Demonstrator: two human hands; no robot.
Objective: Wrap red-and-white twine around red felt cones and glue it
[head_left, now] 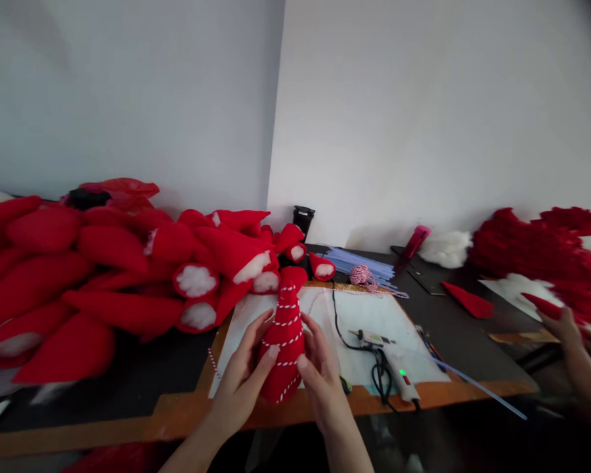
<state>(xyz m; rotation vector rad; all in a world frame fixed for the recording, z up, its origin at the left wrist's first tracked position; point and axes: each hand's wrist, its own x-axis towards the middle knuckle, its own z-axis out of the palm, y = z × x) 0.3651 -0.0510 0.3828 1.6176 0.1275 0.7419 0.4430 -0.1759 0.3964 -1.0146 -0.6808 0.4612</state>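
Note:
Between my two hands is a stuffed red felt cone (284, 332), wound in a spiral with red-and-white twisted cord. My left hand (243, 374) grips its left side, thumb on the front. My right hand (322, 374) holds the right side, its thumb also on the front. The cone stands tip up over the board's front edge. From it a cord runs back toward a ball of red-and-white cord (360, 276). To the right, a white glue gun (394, 368) with a lit green light lies on a white sheet (374, 315), a clear glue stick in its rear.
Many stuffed red cones (123, 282) are heaped at left. Behind lie clear glue sticks (359, 261) and a black container (303, 220). At right are white stuffing (446, 249), a flat red cone (467, 300), a pile of red felt (532, 253) and another person's hand (564, 332) holding red felt.

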